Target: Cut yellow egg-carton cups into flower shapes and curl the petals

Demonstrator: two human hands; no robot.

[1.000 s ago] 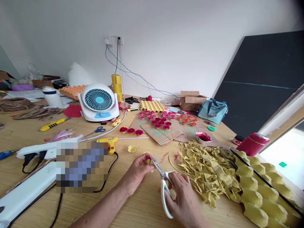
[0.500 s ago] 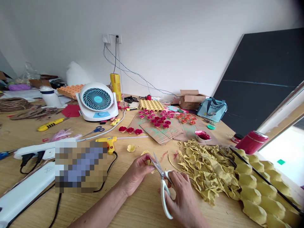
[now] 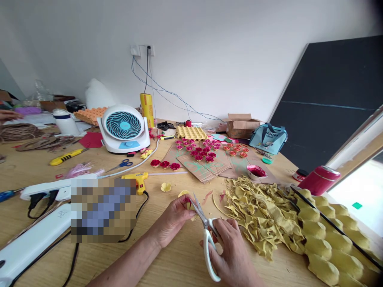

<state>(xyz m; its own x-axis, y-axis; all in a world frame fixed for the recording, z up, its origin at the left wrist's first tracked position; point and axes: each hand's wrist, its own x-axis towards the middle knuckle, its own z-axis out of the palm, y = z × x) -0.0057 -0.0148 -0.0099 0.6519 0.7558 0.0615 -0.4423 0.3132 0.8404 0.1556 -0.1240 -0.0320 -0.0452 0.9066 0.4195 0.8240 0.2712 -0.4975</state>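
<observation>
My left hand [image 3: 172, 219] pinches a small yellow piece of egg-carton card [image 3: 189, 205] near the front middle of the wooden table [image 3: 167, 263]. My right hand [image 3: 231, 255] grips white-handled scissors [image 3: 206, 235], their blades partly apart and pointing up-left at the card. A heap of yellow carton scraps [image 3: 263, 215] lies just right of both hands, and a yellow egg tray [image 3: 332, 243] lies further right.
A yellow glue gun [image 3: 138, 179], a power strip [image 3: 48, 189] and a white fan [image 3: 124, 128] are to the left. Red paper flowers on cardboard [image 3: 203, 157], a dish of red paint [image 3: 256, 172] and a red flask [image 3: 318, 181] lie beyond. Another person's hand [image 3: 8, 115] shows at far left.
The scissors' blades have closed slightly on the card. Another person's hand has appeared at the far left edge. My hands stay in the same spot.
</observation>
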